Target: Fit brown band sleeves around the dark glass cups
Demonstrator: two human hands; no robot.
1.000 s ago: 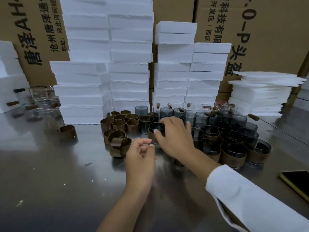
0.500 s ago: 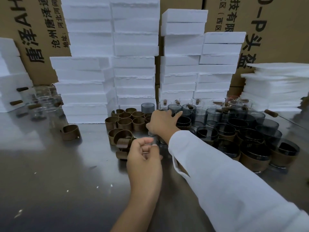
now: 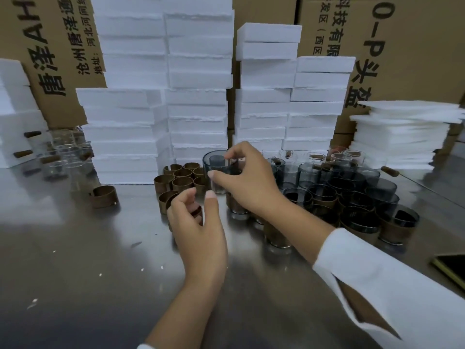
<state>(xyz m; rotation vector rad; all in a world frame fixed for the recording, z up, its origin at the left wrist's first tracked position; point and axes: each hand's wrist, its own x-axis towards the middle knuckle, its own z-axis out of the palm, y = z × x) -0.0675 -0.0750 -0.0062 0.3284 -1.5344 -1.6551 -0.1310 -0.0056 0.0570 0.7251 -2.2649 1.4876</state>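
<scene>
My right hand (image 3: 249, 182) grips a dark glass cup (image 3: 215, 163) by its rim and side, held above the table with no band on it. My left hand (image 3: 201, 235) hovers just below it, fingers loosely curled and thumb apart, over loose brown band sleeves (image 3: 197, 214) that it partly hides. More brown bands (image 3: 181, 180) stand in a cluster behind. Bare dark cups (image 3: 352, 187) crowd the right side. Cups wearing brown bands (image 3: 359, 224) stand in front of them.
White foam block stacks (image 3: 196, 71) wall the back in front of cardboard boxes (image 3: 407, 46). One lone band (image 3: 104, 196) lies at left, near clear glasses (image 3: 63, 157). A phone (image 3: 453, 268) sits at the right edge of the steel table (image 3: 75, 273).
My right hand reached into the cups, took hold of a dark cup and lifted it toward the left. My left hand opened its curl and rose slightly.
</scene>
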